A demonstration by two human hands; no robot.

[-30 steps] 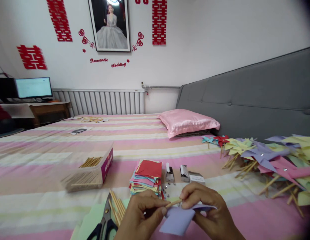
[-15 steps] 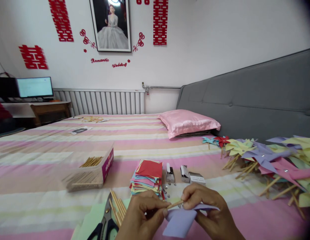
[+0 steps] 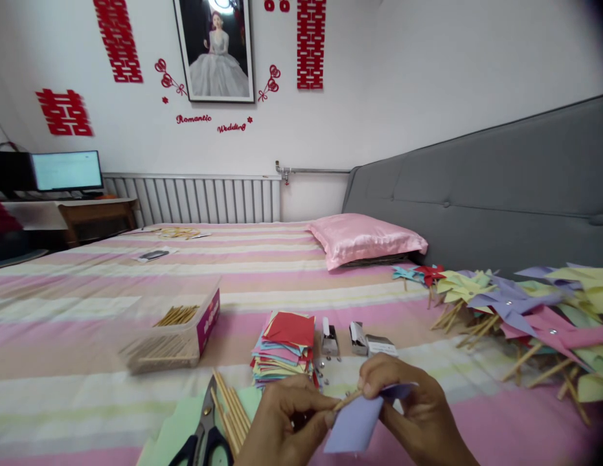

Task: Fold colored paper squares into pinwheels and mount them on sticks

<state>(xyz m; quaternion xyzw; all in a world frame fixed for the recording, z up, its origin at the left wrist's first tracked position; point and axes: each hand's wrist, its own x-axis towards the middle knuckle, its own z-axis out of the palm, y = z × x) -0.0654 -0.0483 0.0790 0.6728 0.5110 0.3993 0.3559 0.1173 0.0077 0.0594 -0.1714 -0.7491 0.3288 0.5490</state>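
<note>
Between my hands is a lavender paper pinwheel (image 3: 355,424), its paper folded over, against a thin wooden stick (image 3: 348,399). My left hand (image 3: 294,417) pinches the near end of the stick between thumb and fingertips. With thumb and fingers closed, my right hand (image 3: 412,404) grips the pinwheel where paper and stick meet; the join itself is hidden. Just beyond my hands stands a stack of coloured paper squares (image 3: 286,333), red on top. Small metal pins (image 3: 322,372) lie loose beside it. Scissors (image 3: 205,421) and several wooden sticks (image 3: 232,411) rest on green paper (image 3: 172,427) to the left.
A clear plastic box (image 3: 168,340) of sticks stands at left. Small opened boxes (image 3: 330,340) sit behind the pins. Finished pinwheels (image 3: 515,301) are heaped at right by the grey headboard (image 3: 500,175). A pink pillow (image 3: 366,236) lies farther back on the striped bed.
The pinwheel has turned in my hands, so its lavender paper now covers more of the stick. Both hands have shifted slightly to the right.
</note>
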